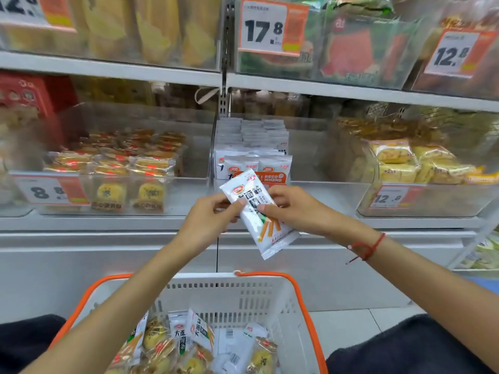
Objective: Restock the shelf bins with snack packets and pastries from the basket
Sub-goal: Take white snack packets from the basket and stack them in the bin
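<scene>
Basket (270, 298), bottom centre, orange-handled: mixed stock; about four white stick-snack packets and five or more round pastries show, the rest hidden by the forearms.

Middle bin (310, 184), centre frame: rows of matching white packets standing upright; row count unclear.

One white packet (259, 220), tilted, held in front of that bin. Left hand (208, 217) pinches its left edge, right hand (294, 209) its right edge, between thumb and fingertips.

Risk, judged: slick film could slip from a light pinch; pushed in askew, it could topple the front row.
</scene>
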The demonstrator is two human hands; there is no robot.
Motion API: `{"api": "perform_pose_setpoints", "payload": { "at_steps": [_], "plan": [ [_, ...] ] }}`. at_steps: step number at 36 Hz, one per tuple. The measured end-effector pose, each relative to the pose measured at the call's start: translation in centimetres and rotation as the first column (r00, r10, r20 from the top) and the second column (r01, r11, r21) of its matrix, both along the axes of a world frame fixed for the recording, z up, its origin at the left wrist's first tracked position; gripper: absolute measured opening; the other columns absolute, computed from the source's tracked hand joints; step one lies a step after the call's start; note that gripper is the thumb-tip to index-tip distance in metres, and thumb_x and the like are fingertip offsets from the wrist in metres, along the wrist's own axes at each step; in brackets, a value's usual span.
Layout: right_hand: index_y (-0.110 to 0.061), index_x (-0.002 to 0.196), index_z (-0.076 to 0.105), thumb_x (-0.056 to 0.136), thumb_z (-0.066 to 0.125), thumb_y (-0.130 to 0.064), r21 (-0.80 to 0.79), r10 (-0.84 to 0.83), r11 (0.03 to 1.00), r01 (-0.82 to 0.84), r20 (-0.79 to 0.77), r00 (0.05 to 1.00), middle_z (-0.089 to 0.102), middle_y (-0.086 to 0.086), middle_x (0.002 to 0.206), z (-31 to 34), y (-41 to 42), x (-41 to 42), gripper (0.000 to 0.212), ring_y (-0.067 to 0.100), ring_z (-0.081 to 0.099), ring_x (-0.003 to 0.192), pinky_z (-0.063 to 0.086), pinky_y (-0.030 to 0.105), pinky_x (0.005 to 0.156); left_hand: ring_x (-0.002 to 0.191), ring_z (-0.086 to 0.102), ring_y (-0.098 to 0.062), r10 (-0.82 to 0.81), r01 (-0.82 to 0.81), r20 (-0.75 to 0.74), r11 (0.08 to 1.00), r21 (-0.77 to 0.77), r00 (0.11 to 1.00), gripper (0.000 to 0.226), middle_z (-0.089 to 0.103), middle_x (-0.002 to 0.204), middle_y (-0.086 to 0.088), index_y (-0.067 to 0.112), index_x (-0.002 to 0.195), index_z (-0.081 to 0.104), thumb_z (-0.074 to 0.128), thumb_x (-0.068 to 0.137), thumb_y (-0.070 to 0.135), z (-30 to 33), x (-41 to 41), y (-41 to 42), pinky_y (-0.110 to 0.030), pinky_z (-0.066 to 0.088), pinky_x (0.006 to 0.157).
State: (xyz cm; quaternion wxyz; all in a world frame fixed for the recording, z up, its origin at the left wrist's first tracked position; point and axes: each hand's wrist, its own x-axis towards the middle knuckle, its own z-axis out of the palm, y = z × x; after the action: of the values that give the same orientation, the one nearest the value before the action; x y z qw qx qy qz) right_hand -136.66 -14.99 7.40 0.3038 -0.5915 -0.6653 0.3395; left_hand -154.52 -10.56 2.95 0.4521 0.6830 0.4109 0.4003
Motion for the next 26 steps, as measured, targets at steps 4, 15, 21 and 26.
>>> {"api": "perform_pose_setpoints", "payload": {
  "at_steps": [4,15,21,26],
  "plan": [
    [-0.019,0.095,0.067,0.093,0.061,-0.014,-0.032,-0.083,0.996,0.079,-0.146,0.986,0.074,-0.004,0.086,3.1,-0.8,2.3,0.008,0.003,0.069,0.069,0.053,0.015,0.061,0.078,0.065,-0.007,0.232,-0.184,-0.138,0.938,0.294,0.963,0.026,0.070,0.081,0.019,0.036,0.077,0.066,0.051,0.091,0.052,3.3,0.8,1.2,-0.031,0.049,0.069],
    [-0.006,0.089,0.068,0.092,0.063,-0.018,-0.184,-0.473,0.881,0.436,-0.312,0.824,0.074,0.007,0.077,5.8,3.1,10.1,0.013,0.013,0.068,0.061,0.055,0.023,0.062,0.133,0.037,-0.016,0.221,0.358,-0.731,0.759,0.545,0.645,0.051,0.045,0.146,0.008,0.032,0.142,0.042,0.043,0.096,0.054,7.1,7.5,6.4,-0.036,0.032,0.104],
    [-0.001,0.109,0.063,0.092,0.061,-0.009,-0.087,-0.493,0.869,0.486,-0.226,0.841,0.068,0.015,0.107,4.6,9.1,11.2,0.018,0.016,0.067,0.073,0.052,0.017,0.050,0.128,0.043,-0.019,0.296,0.254,-0.701,0.785,0.566,0.649,0.044,0.050,0.140,0.006,0.026,0.138,0.049,0.039,0.100,0.047,6.6,8.4,8.3,-0.033,0.032,0.102],
    [-0.002,0.114,0.060,0.089,0.064,-0.003,-0.074,-0.467,0.884,0.462,-0.123,0.875,0.065,0.017,0.115,2.3,14.2,10.5,0.025,0.028,0.066,0.099,0.055,0.032,0.079,0.129,0.041,-0.016,0.280,0.202,-0.667,0.811,0.549,0.690,0.040,0.052,0.138,0.009,0.027,0.135,0.052,0.045,0.099,0.043,6.3,8.1,9.4,-0.033,0.032,0.101]
  ]
}}
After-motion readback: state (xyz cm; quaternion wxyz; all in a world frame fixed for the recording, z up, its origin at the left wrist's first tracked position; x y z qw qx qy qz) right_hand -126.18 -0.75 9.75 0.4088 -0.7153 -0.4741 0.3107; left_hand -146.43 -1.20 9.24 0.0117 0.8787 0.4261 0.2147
